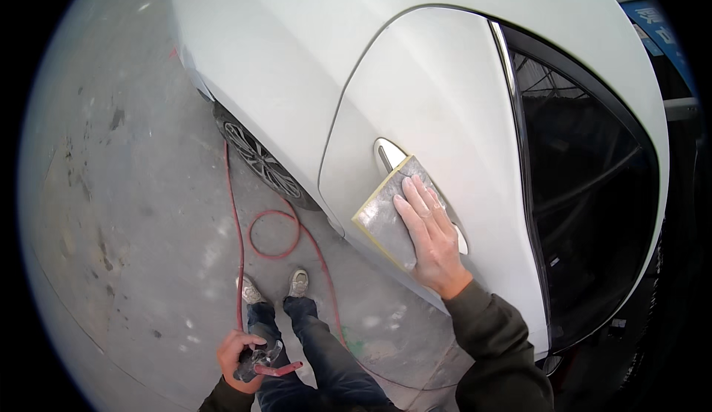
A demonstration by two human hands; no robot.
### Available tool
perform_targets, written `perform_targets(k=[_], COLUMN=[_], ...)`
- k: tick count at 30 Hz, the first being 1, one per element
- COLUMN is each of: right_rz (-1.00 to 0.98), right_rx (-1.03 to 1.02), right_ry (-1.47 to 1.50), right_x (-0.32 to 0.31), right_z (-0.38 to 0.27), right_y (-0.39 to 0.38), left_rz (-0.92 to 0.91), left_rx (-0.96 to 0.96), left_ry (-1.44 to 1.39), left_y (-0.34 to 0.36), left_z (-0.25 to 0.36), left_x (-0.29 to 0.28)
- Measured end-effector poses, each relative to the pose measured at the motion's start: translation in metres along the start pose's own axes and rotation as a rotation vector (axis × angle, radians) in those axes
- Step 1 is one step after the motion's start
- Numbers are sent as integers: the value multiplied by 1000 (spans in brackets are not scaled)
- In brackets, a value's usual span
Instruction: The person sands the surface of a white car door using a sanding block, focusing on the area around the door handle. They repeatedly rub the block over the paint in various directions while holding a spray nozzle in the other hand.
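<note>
Under the flat fingers of my right hand [428, 226] is a grey sanding pad [384, 215] with a yellow edge. My right hand holds it against the white car door [437, 100], over the door handle [389, 152]. The pad covers the middle of the handle, and its ends show on either side. My right thumb is hidden. Down at the lower left, my left hand [236, 353] is closed around a dark air tool [256, 360]. A short piece of red hose [279, 370] sticks out of it; its exact kind is unclear.
A long red hose [326, 278] lies looped on the grey concrete floor [141, 212], close to my shoes [298, 283]. The car's wheel [259, 156] is ahead on the left. Dark window glass [586, 204] borders the door on the right. Blue signs [656, 30] stand beyond the car.
</note>
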State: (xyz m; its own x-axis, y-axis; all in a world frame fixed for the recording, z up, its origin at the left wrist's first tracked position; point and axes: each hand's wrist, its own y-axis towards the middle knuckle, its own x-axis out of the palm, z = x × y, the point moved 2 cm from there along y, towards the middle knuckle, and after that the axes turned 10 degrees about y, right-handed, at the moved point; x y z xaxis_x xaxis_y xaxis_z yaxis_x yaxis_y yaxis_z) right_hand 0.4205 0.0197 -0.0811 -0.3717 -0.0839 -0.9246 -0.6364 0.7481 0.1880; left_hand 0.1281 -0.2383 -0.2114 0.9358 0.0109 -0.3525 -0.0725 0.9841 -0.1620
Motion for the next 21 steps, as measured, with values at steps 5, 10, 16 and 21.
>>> perform_targets(k=[5,10,16,21], right_rz=[-221,-234,-213,-256], right_rx=[-73,-92,-84,-156], right_ry=[130,66,112,29], right_x=[-22,-23,-14,-1], right_z=[12,3,3,-18], right_y=[10,44,28,76], left_rz=[-21,-14,-65,-75], left_rx=[20,23,-15,-8], left_ry=[20,92,47,1], left_y=[3,16,30,29], left_z=[2,24,31,27], left_x=[-8,-2,8,5])
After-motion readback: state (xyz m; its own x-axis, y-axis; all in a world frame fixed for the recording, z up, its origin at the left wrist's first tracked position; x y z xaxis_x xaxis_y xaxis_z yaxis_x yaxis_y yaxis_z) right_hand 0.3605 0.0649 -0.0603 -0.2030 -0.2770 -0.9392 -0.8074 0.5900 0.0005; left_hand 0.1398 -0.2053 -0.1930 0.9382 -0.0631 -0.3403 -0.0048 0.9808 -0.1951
